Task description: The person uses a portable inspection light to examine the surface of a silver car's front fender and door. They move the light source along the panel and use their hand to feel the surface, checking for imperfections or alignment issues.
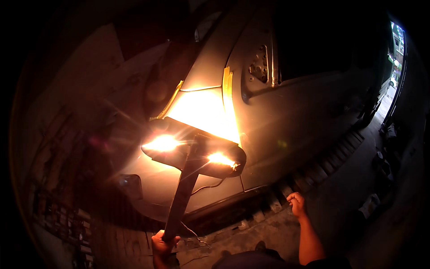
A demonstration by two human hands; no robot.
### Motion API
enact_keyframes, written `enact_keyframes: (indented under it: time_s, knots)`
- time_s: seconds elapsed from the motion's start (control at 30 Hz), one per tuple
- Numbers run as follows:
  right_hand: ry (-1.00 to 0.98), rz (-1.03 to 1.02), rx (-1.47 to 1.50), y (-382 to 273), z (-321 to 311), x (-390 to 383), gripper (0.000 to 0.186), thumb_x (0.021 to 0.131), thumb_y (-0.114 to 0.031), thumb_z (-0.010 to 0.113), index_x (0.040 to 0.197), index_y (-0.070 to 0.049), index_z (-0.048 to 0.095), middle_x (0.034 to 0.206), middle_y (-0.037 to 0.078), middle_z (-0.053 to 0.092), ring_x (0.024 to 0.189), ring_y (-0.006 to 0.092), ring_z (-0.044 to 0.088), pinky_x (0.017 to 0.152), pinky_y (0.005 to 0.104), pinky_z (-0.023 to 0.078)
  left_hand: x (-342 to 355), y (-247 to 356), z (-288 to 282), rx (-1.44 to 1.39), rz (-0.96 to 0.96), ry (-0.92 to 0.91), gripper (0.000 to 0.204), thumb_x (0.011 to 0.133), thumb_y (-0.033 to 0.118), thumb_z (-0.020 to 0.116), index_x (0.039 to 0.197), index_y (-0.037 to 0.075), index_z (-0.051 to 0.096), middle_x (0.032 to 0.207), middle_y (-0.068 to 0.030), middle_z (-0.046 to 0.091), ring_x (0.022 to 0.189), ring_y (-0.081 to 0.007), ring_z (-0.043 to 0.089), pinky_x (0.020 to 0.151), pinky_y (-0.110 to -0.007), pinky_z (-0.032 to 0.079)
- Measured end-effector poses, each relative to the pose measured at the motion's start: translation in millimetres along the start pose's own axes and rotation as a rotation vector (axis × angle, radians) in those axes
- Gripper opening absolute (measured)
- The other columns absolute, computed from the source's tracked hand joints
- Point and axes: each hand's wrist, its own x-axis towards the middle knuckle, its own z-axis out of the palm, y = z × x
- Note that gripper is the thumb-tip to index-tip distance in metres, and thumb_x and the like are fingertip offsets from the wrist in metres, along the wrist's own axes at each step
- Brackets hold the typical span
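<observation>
My left hand (164, 242) is closed round the lower end of the long dark handle of a twin-headed heat lamp (193, 150). Two bright orange-yellow glows show in its wide dark head, held over a car's body panel (204, 83). Strong light washes out the panel in front of the lamp. Strips of yellow masking tape (228, 85) run along both sides of this lit patch. My right hand (296, 205) is off to the right, away from the lamp, with fingers curled in and nothing visible in them.
A thin cable (194, 234) hangs near the handle. A small lamp lens (130, 186) sits low on the car body. The car door (295, 107) extends to the right, above a ribbed floor strip (313, 174). A bright doorway (394, 67) stands at the far right.
</observation>
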Motion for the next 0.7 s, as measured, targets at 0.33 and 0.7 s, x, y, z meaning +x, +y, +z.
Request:
enact_keyframes:
  time_s: [0.33,0.7]
  knots:
    - [0.123,-0.14,-0.14,-59,90,30,0.027,0.099,-0.024,0.05,0.082,-0.003,0.056,0.06,0.006,0.057,0.056,0.0165,0.055,0.056,0.0311,0.044,37,-28,-49,0.022,0.029,-0.072,0.026,0.068,0.011,0.085,0.076,0.001,0.062,0.063,-0.0029,0.066,0.058,-0.0085,0.061,0.055,-0.029,0.05]
    - [0.259,-0.98,-0.654,-218,191,101,0.056,0.088,-0.018,0.06,0.135,0.006,0.043,0.142,0.025,0.044,0.133,0.0401,0.04,0.109,0.05,0.033,66,-45,-96,0.025,0.189,-0.173,0.023,0.067,0.005,0.08,0.074,0.002,0.058,0.063,-0.0018,0.06,0.057,-0.0092,0.059,0.052,-0.027,0.049]
